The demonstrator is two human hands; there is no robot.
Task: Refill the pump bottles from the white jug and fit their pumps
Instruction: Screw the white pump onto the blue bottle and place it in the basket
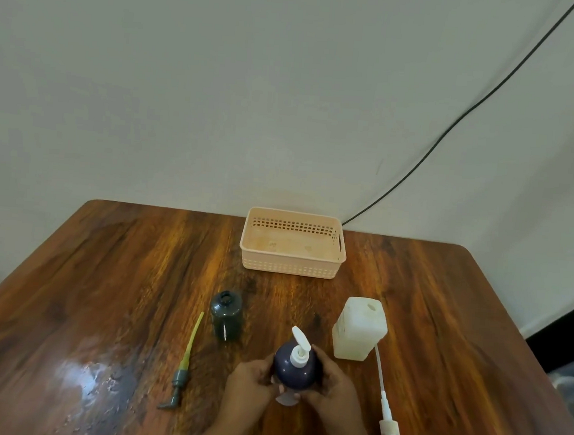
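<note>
A dark purple pump bottle (292, 367) with a white pump (300, 347) on top stands near the table's front. My left hand (248, 382) grips its left side and my right hand (331, 382) grips its right side. Further back on the left stands a dark grey bottle (225, 315) with an open neck. Its grey pump (183, 363), with a yellowish tube, lies flat on the table to its left. The white jug (359, 327) stands to the right with a hole in its top. A loose white pump (387, 414) with a long tube lies in front of the jug.
A peach plastic basket (293, 243) sits at the back of the wooden table (101, 288), near the wall. A black cable (458, 117) runs down the wall behind it. A shiny wet-looking patch (94, 374) marks the table's front left.
</note>
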